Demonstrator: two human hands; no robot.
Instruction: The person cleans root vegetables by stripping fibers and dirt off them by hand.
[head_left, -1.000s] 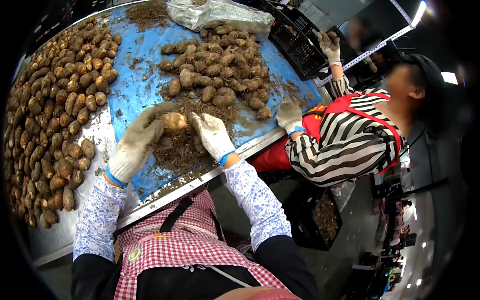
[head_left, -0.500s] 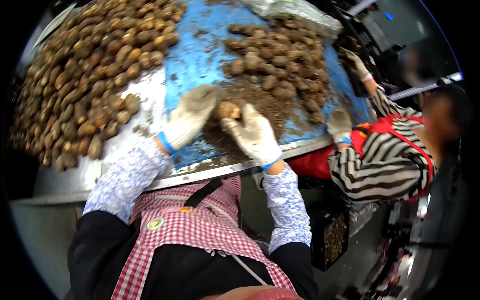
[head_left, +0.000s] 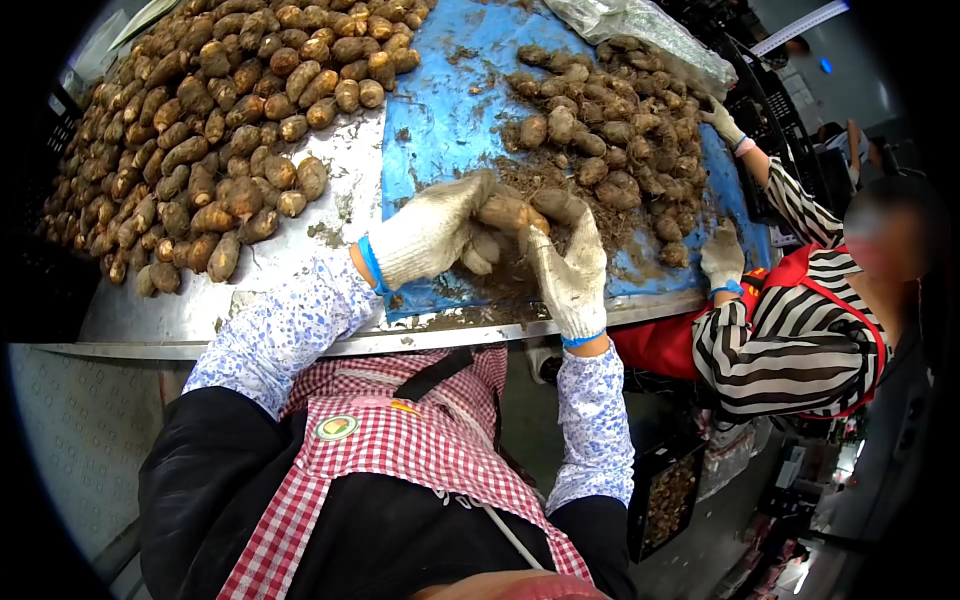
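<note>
A brown, soil-stained taro is held between my two gloved hands over the blue sheet. My left hand, in a dirty knitted glove, has its fingers closed around the taro's left end. At the other end, my right hand pinches it, with the pale cut tip near the thumb. Loose soil and root bits lie beneath. Beyond my hands is a heap of hairy, dirty taro. To the left rests a larger pile of cleaner-looking taro.
The blue sheet covers part of a metal table, whose raised edge runs before my apron. At right a co-worker in a striped top has both gloved hands by the heap. A plastic bag lies behind; a dark crate stands below.
My view has shifted, so the piles appear farther right. The taro has turned between my hands and now lies lengthwise from one to the other.
</note>
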